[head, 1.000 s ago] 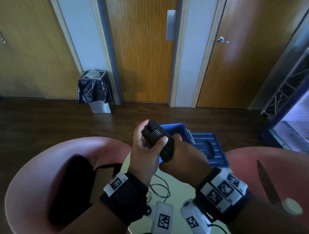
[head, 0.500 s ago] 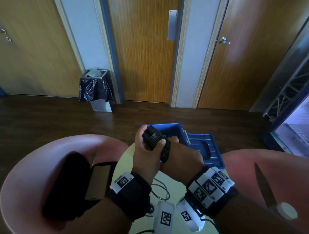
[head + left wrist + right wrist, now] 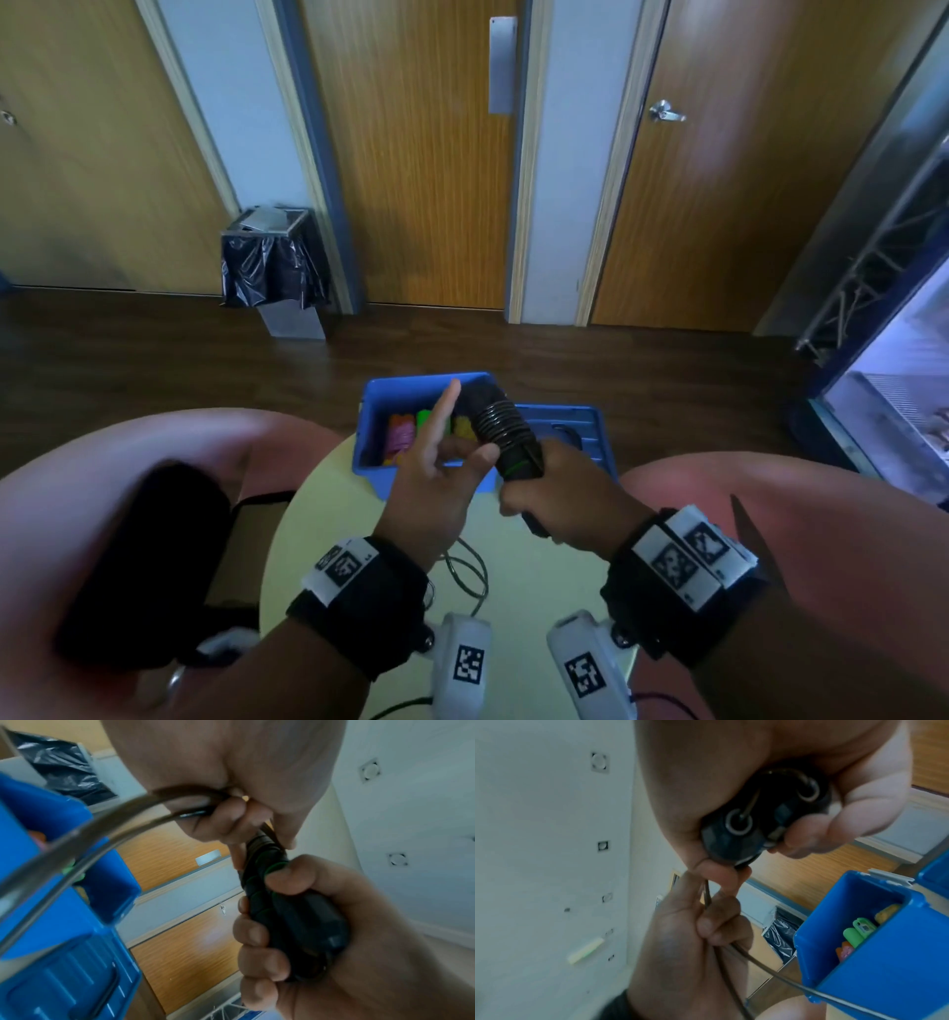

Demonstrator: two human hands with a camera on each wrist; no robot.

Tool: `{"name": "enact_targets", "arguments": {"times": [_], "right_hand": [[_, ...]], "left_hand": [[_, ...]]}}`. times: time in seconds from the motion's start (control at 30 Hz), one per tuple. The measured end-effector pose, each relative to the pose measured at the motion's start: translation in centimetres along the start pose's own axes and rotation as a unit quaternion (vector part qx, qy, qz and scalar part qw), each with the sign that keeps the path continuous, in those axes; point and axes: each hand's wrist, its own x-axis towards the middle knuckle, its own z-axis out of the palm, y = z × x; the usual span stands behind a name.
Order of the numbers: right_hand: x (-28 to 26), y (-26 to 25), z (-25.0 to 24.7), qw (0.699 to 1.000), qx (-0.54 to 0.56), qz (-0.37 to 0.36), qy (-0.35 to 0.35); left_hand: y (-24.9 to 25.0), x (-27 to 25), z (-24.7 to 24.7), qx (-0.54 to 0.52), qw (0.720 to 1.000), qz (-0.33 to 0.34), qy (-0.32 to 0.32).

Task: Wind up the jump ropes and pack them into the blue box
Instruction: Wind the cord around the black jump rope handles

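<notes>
My right hand [image 3: 557, 496] grips the two black jump rope handles [image 3: 500, 426] held together, with black cord coiled round their upper part. The handles tilt over the open blue box [image 3: 369, 411]. My left hand [image 3: 436, 473] is just left of them, index finger straight, thumb tip at the handles. In the left wrist view its other fingers [image 3: 228, 819] curl round the loose cord [image 3: 77, 845]. The handles' two end caps [image 3: 765, 815] show in the right wrist view. Slack cord [image 3: 464, 570] loops on the table. Pink, green and yellow wound ropes [image 3: 425, 419] lie in the box.
The box stands at the far edge of a small round pale table [image 3: 318, 539], its blue lid [image 3: 590, 426] lying open to the right. Pink chairs [image 3: 102, 462] flank the table, with a black bag [image 3: 138, 560] on the left one. A lined bin [image 3: 272, 267] stands by the doors.
My left hand has come off the coiled handles and drawn left with the cord, index finger now straight. The right hand still grips the handles, now tilted over the box.
</notes>
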Motion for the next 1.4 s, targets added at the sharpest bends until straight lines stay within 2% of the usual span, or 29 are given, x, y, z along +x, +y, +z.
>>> {"name": "enact_targets", "arguments": {"times": [0.13, 0.17, 0.23, 0.3, 0.37, 0.47, 0.57, 0.7, 0.87, 1.03, 1.17, 1.3, 1.4], "right_hand": [[-1.4, 1.4, -2.4, 0.999, 0.028, -0.018, 0.011], [-1.7, 1.7, -3.0, 0.999, 0.025, -0.024, 0.023], [-2.1, 2.2, -4.2, 0.998, -0.009, -0.04, 0.057], [-2.6, 2.6, -5.5, 0.988, -0.099, -0.054, 0.103], [-3.0, 2.9, -6.7, 0.969, -0.196, -0.059, 0.136], [-3.3, 3.6, -7.9, 0.945, -0.288, -0.067, 0.142], [-3.0, 4.2, -8.3, 0.925, -0.349, -0.067, 0.13], [-2.4, 4.7, -8.2, 0.919, -0.374, -0.052, 0.115], [-2.3, 4.6, -8.2, 0.943, -0.31, -0.066, 0.105], [-2.4, 4.3, -7.7, 0.978, -0.188, -0.067, 0.064], [-2.6, 4.2, -7.2, 0.994, -0.097, -0.042, 0.031], [-3.4, 3.6, -6.9, 0.999, 0.019, -0.027, -0.038], [-3.6, 3.0, -6.9, 0.99, 0.109, -0.002, -0.086]], "left_hand": [[0.6, -0.4, 4.3, -0.115, 0.991, -0.064, 0.034], [0.4, -0.3, 5.1, -0.103, 0.991, -0.069, 0.044], [0.4, -0.2, 6.2, -0.009, 0.998, -0.052, 0.043], [0.6, -0.4, 6.4, 0.102, 0.995, -0.001, 0.01], [1.0, -0.8, 6.2, 0.159, 0.986, 0.045, -0.023], [1.8, -1.5, 6.2, 0.168, 0.984, 0.047, -0.037], [2.4, -1.9, 6.4, 0.142, 0.99, 0.007, -0.019], [2.7, -2.1, 7.0, 0.124, 0.992, -0.026, -0.022], [2.2, -2.5, 7.1, 0.108, 0.993, -0.047, -0.012], [2.2, -3.0, 7.5, 0.03, 0.995, -0.097, -0.002], [2.0, -3.0, 7.4, -0.009, 0.996, -0.091, -0.004], [1.5, -3.0, 7.3, -0.055, 0.994, -0.095, -0.017], [1.6, -2.9, 7.4, -0.117, 0.987, -0.103, -0.03]]}}
